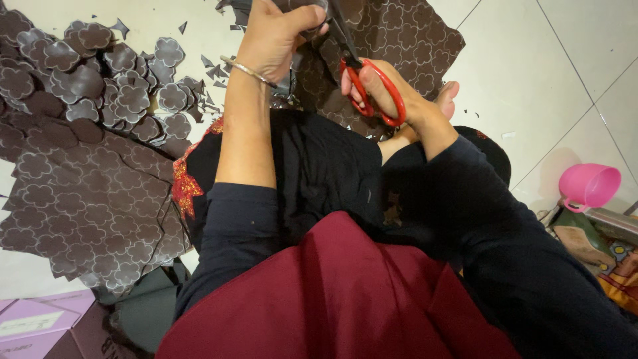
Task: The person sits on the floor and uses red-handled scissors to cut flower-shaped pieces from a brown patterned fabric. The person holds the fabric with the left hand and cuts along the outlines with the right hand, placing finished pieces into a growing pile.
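Observation:
My right hand [392,93] grips red-handled scissors [372,90], fingers through the loops, blades pointing up toward the frame's top edge. My left hand [276,36], with a thin metal bangle on its wrist, is closed on a piece of the dark brown sheet [399,33] printed with flower outlines, right beside the blades. The sheet lies over my lap and on the white tiled floor. A heap of cut-out brown flower shapes [100,73] lies at the upper left. Below it sits a stack of uncut flower-printed sheets [86,206].
A pink plastic cup [588,186] stands at the right edge near a metal item and patterned cloth. Pale purple boxes [40,322] lie at the bottom left. Small brown offcuts [212,70] are scattered on the floor by my left forearm.

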Demonstrator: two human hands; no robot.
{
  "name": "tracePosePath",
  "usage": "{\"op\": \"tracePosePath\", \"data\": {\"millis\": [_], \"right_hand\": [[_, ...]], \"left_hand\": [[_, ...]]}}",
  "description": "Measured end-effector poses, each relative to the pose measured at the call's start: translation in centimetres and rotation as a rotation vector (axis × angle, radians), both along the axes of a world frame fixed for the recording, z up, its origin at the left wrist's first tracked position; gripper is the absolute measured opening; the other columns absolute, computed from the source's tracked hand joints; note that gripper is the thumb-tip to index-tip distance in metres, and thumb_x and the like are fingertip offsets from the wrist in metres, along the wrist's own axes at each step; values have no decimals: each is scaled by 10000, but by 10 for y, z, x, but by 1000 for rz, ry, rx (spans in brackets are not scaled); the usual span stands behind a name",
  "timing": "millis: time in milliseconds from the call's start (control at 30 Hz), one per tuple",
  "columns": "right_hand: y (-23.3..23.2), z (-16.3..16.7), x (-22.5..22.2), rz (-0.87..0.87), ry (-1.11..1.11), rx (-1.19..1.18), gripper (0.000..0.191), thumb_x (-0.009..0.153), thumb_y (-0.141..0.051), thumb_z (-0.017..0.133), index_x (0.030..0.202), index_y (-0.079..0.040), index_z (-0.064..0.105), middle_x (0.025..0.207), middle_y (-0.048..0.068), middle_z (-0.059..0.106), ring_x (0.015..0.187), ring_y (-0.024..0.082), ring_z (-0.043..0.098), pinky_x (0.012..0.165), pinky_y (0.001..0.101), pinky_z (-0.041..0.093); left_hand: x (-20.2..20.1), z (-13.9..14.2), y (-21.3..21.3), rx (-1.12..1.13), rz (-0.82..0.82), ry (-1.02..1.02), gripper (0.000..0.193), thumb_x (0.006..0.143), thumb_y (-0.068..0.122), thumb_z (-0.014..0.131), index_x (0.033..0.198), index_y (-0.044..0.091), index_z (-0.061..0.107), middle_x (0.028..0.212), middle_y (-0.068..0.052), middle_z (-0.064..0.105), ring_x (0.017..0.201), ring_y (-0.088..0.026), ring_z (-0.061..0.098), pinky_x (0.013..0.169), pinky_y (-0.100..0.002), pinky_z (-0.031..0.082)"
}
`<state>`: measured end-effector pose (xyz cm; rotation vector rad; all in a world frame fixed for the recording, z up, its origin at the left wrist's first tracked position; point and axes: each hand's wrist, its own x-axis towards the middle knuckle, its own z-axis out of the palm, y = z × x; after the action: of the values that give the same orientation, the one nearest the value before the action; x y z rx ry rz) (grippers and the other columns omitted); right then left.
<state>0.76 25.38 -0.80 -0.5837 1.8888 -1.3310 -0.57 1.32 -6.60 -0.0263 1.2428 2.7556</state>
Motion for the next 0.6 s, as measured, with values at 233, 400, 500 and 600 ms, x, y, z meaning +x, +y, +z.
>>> {"op": "tracePosePath", "data": {"millis": [233,400,500,600], "right_hand": [[-2,3,-2,3,121,26,982,834,-990,276,918,-59,578,727,0,535,643,99,551,586,249,453],[-1,6,-2,7,83,32,973,811,-998,302,879,-58,545,678,-4,503,579,99,527,523,243,433],[0,6,-2,-6,10,9,949,811,-988,356,866,-55,522,670,-1,480,558,98,495,500,238,416],[0,5,-4,-6,27,15,929,807,-987,356,837,-74,524,668,-16,494,550,78,513,493,224,434]], "left_hand": [[2,0,-6,29,-35,72,60,946,-20,754,995,-25,720,915,-75,736,852,-190,737,840,-362,641],[3,3,-8,28,-31,89,85,951,-28,748,1023,-11,705,934,-62,723,887,-186,727,845,-371,634],[3,3,-9,30,-29,99,91,953,-31,742,1030,-4,702,940,-61,725,889,-188,726,847,-375,630],[3,1,-11,21,-40,97,82,964,-31,739,1035,-7,705,947,-65,730,887,-193,728,856,-380,629]]}}
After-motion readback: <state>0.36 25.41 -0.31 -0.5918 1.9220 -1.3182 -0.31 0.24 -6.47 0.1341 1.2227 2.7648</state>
